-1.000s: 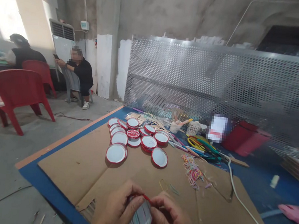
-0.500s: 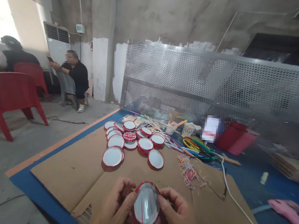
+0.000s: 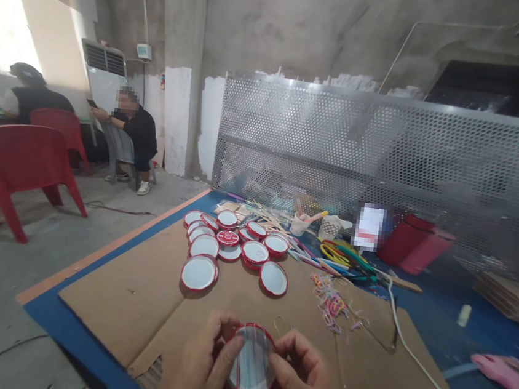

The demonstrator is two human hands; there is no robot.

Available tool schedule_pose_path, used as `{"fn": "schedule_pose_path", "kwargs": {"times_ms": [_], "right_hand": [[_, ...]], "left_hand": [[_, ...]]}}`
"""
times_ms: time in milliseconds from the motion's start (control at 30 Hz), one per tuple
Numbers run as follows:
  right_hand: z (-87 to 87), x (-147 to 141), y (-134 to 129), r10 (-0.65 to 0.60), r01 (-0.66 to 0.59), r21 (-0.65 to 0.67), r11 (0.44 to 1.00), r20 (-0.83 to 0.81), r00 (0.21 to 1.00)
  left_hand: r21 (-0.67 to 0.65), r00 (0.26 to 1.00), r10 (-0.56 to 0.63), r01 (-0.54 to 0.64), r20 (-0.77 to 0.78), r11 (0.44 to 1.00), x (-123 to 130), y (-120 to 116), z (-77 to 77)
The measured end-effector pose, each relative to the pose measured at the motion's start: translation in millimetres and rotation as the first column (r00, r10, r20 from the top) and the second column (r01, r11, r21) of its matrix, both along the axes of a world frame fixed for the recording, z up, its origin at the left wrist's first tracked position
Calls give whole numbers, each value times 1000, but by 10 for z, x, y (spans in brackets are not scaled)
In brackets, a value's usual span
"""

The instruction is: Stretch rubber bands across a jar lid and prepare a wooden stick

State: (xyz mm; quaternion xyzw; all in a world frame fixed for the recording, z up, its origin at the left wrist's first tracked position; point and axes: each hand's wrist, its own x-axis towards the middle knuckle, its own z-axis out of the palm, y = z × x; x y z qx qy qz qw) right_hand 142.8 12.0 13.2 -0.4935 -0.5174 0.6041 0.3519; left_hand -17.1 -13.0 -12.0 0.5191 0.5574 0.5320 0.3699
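Right across the scene, a perforated metal screen [image 3: 383, 164] stands behind the blue table [image 3: 483, 317]. Cardboard [image 3: 138, 293] covers the near part, carrying a cluster of red-rimmed lids [image 3: 230, 247] and, just right, a small heap of coloured rubber bands [image 3: 332, 298]. Down front, left hand [image 3: 201, 368] and right hand [image 3: 302, 381] both curl around one lid [image 3: 252, 362], tilted up, bands stretched across its face.

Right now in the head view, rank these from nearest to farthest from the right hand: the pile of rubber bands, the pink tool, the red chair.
From the right hand:
1. Pile of rubber bands, just ahead on the cardboard.
2. Pink tool, far right on the blue mat.
3. Red chair, far left on the floor.
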Motion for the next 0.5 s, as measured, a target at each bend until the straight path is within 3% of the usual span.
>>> {"fn": "schedule_pose_path", "kwargs": {"times_ms": [167, 500], "right_hand": [[-2, -29, -10, -25, 25, -4, 1000, 50, 998], [-148, -24, 26, -88, 89, 10, 996, -26, 996]], "left_hand": [[25, 999, -6, 7, -31, 1000, 20, -39, 60], [25, 983, -33, 29, 179, 999, 18, -57, 30]]}}
